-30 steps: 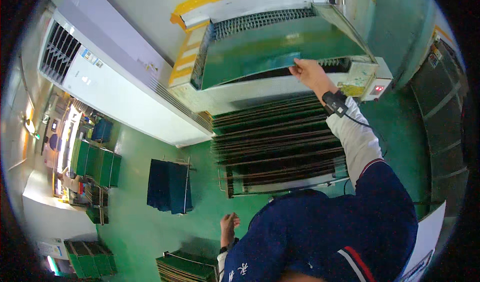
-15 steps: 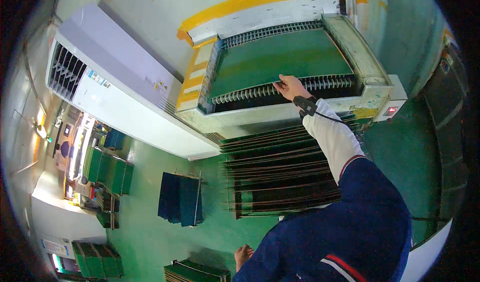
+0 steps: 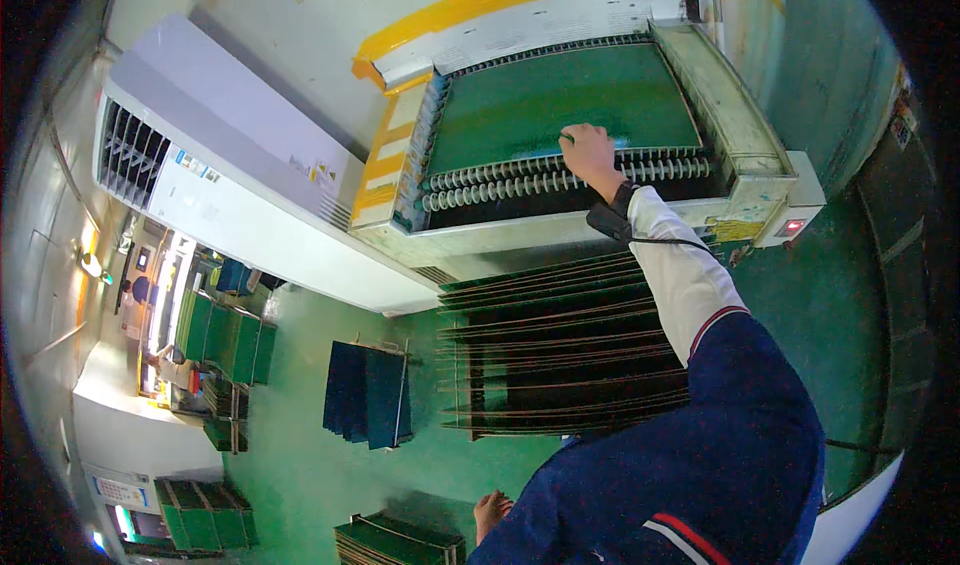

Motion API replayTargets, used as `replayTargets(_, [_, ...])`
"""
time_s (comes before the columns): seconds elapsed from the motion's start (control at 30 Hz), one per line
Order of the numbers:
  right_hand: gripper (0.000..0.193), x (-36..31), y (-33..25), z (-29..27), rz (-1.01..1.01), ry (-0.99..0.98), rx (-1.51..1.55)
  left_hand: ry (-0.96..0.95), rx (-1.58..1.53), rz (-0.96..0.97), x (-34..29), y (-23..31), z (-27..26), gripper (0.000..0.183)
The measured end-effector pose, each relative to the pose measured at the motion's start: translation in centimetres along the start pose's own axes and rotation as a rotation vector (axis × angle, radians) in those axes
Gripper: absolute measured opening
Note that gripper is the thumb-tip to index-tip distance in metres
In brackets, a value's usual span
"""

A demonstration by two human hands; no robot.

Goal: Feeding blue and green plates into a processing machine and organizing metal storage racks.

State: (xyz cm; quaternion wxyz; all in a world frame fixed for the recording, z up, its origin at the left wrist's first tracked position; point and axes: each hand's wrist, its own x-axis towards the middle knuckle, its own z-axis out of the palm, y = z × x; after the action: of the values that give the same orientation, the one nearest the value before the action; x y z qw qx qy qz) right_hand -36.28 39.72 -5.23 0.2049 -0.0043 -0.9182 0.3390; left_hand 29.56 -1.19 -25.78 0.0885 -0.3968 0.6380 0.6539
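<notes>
Head view. My right hand is stretched out ahead of me, fingers curled down and pressing on the near edge of the green panel. The panel lies flat in the machine tray and extends away from the hand, beyond the fingertips and to both sides. Directly below the hand, nearer to me, run the white rollers, just beside the knuckles. A black wrist device sits behind the hand on my forearm. Under my arm stands a rack of stacked panels.

My left hand hangs low by my side, well apart from the panel; I cannot tell whether it is spread or closed.
</notes>
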Motion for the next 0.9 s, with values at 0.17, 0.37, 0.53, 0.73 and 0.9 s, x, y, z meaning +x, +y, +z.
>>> replayTargets(0.17, [0.052, -1.6, 1.6, -0.4, -0.102, -0.044, -0.264, 0.083, 0.007, -0.057, -0.6, 1.1, 1.7, 0.020])
replayTargets(0.37, [0.056, 1.0, 2.3, -0.9, -0.106, -0.139, -0.305, 0.219, -0.142, -0.294, -2.3, 3.5, 3.6, 0.020])
replayTargets(0.53, [0.056, 3.4, 2.5, -1.1, -0.070, -0.196, -0.361, 0.264, -0.183, -0.317, -3.2, 4.3, 4.7, 0.019])
replayTargets(0.73, [0.058, 4.6, 2.4, -1.0, -0.047, -0.253, -0.394, 0.253, -0.112, -0.332, -3.9, 3.8, 5.3, 0.017])
replayTargets(0.9, [0.061, 5.7, 2.9, -0.9, -0.063, -0.249, -0.399, 0.217, -0.079, -0.322, -3.8, 2.3, 4.5, 0.022])
